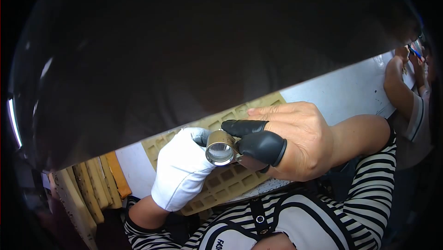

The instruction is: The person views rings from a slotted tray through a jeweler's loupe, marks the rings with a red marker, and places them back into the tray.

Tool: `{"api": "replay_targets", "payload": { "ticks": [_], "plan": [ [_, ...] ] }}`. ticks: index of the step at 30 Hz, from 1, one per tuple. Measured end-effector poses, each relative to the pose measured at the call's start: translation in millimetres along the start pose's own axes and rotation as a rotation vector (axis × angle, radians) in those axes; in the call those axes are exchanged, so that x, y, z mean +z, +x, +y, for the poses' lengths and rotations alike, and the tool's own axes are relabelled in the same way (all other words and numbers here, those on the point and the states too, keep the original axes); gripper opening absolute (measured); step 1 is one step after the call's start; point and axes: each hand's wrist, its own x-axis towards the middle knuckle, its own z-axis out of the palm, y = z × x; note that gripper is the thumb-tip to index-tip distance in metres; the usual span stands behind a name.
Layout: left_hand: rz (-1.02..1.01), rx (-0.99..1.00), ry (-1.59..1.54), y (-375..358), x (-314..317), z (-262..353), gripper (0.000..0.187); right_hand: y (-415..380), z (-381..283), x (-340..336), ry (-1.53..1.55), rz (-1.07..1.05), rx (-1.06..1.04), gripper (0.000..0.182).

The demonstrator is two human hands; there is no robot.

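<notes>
Head cam view caught both hands pretty much meeting around a small metal loupe (220,144), its round lens end facing up toward the camera. Right hand (302,137) came in from the right side, with black covers (263,147) on at least two fingers, and those were clamped on the side of the loupe near its hinge. Left hand (182,170) had a white glove on and sat curled up against the other side of the loupe, but its fingertips were mostly tucked out of sight, so I honestly can't tell how tightly it was closed or whether it had anything in it. The loupe was between the two hands, above a beige tray (221,186) full of little square compartments. That tray lay at a slant on the pale desk (337,84), partly hidden by the hands. Off to the left, some beige slabs (94,183) stood side by side, with an orange piece (118,174) right next to them. A big dark surface (161,65) blocked most of the upper view. Over at the far right, another person's arm (399,81) reached in, with a thin blue thing (416,53) near their hand, too small to make out.
</notes>
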Motion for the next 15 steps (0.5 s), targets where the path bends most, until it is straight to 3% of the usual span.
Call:
{"api": "replay_targets", "payload": {
  "ticks": [15],
  "plan": [
    [-0.037, 0.105, 0.133, -1.9, 0.2, -1.6, 0.036, -0.8, -1.6, 1.2, -0.021, 0.005, 0.006, 0.024]
  ]
}}
